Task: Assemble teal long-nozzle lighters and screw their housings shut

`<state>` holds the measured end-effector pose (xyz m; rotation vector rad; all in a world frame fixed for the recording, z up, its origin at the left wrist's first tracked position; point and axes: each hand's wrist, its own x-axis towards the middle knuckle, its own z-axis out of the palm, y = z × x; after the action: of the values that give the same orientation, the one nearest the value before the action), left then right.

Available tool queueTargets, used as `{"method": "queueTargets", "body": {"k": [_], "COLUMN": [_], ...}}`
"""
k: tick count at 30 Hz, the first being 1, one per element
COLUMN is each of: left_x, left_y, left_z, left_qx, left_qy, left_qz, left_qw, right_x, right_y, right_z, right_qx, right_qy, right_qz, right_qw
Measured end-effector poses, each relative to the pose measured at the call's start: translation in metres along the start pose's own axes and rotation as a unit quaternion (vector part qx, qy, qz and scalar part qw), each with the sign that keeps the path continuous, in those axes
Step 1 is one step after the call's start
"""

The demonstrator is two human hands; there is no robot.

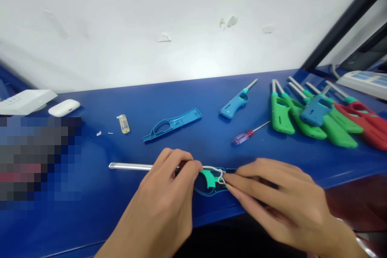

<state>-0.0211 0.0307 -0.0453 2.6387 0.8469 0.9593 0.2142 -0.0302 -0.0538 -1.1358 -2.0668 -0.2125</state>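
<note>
At six o'clock on the worktop (90,149), an opened blue lighter (208,194) is grasped by the left hand (165,193), its white wire (216,169) pinched by the right hand (281,193). From the lighter, a loose casing half (182,122) is seen at eleven, a screwdriver (243,137) at one.

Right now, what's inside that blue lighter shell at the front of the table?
The blue shell holds a green piece; a looped white cord shows too. What lies beneath the left grip and right grip is hidden.
</note>
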Motion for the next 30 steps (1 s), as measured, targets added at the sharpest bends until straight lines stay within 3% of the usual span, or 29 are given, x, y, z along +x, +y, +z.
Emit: {"method": "queueTargets", "body": {"k": [16,30], "left_x": [0.0034,0.0043], "left_y": [0.0087,0.0093], "left_z": [-0.0041,-0.0048], "left_qx": [0.005,0.017], "left_qy": [0.002,-0.002], "left_qz": [0.001,0.018], "left_qw": [1.0,1.0], "right_x": [-0.0011,0.0025], "right_y": [-0.0052,-0.0023], "right_z": [-0.0039,-0.008], "right_qx": [0.008,0.006], "right_qy": [0.033,0.018], "right_qz": [0.006,-0.024], "right_qw": [0.999,1.0]}}
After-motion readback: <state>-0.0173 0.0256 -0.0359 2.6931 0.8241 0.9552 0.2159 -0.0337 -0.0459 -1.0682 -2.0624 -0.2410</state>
